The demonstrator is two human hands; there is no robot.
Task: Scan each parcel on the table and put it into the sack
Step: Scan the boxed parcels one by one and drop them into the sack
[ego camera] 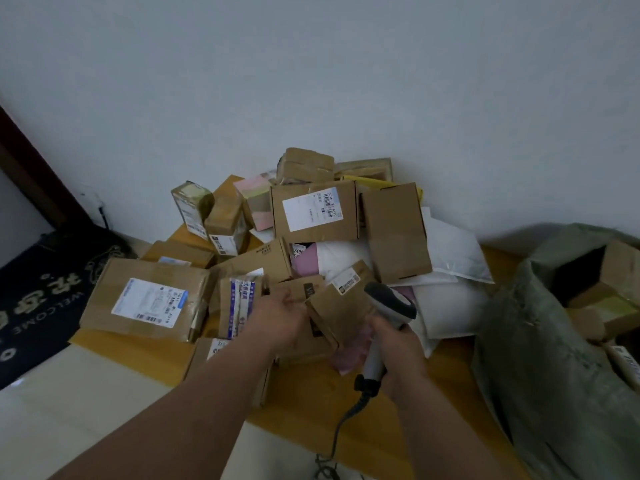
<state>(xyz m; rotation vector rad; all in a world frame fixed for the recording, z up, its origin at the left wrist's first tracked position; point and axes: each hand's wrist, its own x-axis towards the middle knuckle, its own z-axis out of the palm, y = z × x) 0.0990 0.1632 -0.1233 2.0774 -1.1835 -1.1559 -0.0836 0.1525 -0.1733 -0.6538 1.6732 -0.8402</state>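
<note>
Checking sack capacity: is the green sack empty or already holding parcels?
Already holding parcels. The green sack gapes open at the right of the table, and cardboard boxes show inside its mouth. How full it is cannot be told.

Two hands show: the left hand (280, 317) and the right hand (398, 344). One barcode scanner (388, 306) is in view. One grey-green sack (540, 358) lies right of the right hand, with at least three cardboard boxes showing in its mouth. Beyond the hands, roughly a dozen brown cardboard boxes and about three white soft mailers are heaped; overlap hides the exact count. One dark doormat (41, 299) lies far left.
</note>
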